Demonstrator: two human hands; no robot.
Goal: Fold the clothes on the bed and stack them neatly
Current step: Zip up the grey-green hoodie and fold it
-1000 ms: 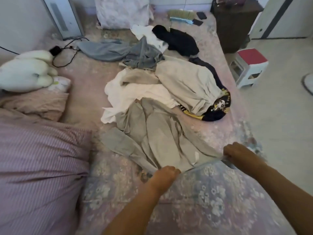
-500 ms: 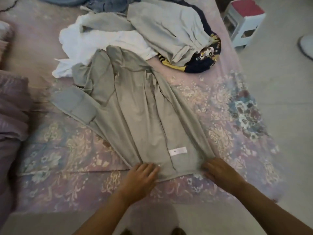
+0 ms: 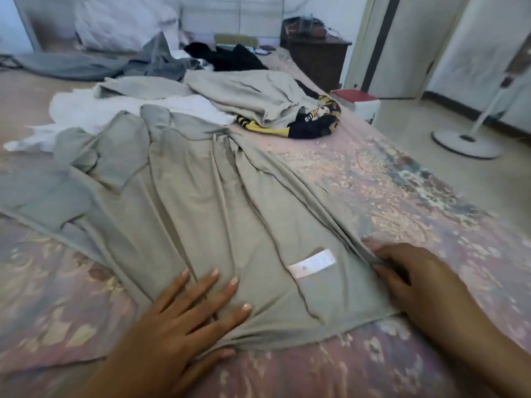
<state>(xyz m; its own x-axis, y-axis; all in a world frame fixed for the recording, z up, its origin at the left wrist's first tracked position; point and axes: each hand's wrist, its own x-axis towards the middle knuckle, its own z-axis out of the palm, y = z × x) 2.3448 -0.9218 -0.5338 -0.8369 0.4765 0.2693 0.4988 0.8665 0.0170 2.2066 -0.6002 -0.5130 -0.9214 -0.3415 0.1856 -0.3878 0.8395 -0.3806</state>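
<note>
Head view: I read the left hand (image 3: 198,308) as flat, fingers spread and straight, pressing the near hem of the grey-green garment (image 3: 201,202), while the right hand (image 3: 413,280) has its fingers curled, pinching the garment's right edge. Beyond lie a white garment (image 3: 94,110), a beige garment (image 3: 244,90) and a black-and-yellow garment (image 3: 313,124). The grey-green garment lies spread on the floral bed cover (image 3: 388,196), running away from both hands.

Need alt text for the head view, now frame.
A grey garment lies spread on a floral bedspread; the left hand presses flat on its near hem while the right hand pinches its right edge. More unfolded clothes are heaped behind it.
</note>
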